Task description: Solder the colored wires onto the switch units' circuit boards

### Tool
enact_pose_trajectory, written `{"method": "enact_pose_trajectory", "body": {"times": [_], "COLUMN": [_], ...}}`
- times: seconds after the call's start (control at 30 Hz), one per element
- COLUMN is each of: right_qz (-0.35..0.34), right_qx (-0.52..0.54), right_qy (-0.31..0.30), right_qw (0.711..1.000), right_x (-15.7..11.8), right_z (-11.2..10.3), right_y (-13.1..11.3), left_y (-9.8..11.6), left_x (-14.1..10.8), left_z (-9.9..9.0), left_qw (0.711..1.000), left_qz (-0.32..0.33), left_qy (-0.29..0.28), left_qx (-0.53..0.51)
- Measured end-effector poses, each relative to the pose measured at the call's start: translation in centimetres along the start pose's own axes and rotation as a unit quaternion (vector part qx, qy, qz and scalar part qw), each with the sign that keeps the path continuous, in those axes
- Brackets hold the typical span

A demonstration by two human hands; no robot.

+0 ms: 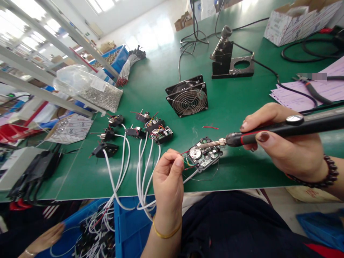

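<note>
My right hand (290,147) grips a black soldering iron (271,133) with a red stripe. Its metal tip rests at a small circuit board assembly (206,157) in a black housing, beside a round silver part (195,153). A wisp of smoke rises there. At the board's left edge, my left hand (170,172) pinches a thin red wire (185,153); other thin wires pass close to its fingertips, and which of them it also holds I cannot tell. A white cable (191,176) runs from the assembly toward my left wrist. A loose red wire (211,127) lies behind the board.
Several similar assemblies (162,135) with white cables lie to the left. A black fan (189,98) and an iron stand (233,66) stand behind. Pliers (314,89) rest on pink papers (330,86) at right. Another person's hand (47,238) reaches by a blue bin (131,229).
</note>
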State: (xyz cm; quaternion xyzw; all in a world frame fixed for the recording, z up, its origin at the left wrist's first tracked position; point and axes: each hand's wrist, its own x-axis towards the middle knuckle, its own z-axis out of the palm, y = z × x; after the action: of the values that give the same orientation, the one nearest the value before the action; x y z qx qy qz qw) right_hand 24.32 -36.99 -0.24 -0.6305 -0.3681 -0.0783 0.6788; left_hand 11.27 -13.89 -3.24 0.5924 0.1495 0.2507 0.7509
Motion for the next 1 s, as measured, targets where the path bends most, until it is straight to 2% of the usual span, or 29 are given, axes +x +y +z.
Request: {"method": "enact_pose_trajectory", "body": {"times": [0.23, 0.77, 1.0], "right_qz": [0.013, 0.038, 0.006], "right_qx": [0.054, 0.032, 0.024], "right_qy": [0.036, -0.021, -0.024], "right_qw": [0.998, 0.999, 0.999], "right_x": [0.0, -0.5, -0.4], "right_z": [0.1, 0.3, 0.3], "right_y": [-0.5, -1.0, -0.7], "left_y": [0.7, 0.7, 0.7], "left_x": [-0.8, -1.2, -1.0], "left_z": [-0.8, -1.1, -0.7], "left_qw": [1.000, 0.999, 0.999], "left_qz": [0.011, 0.013, 0.010], "left_qy": [-0.012, -0.016, -0.013], "left_qx": [0.003, 0.030, 0.037]}}
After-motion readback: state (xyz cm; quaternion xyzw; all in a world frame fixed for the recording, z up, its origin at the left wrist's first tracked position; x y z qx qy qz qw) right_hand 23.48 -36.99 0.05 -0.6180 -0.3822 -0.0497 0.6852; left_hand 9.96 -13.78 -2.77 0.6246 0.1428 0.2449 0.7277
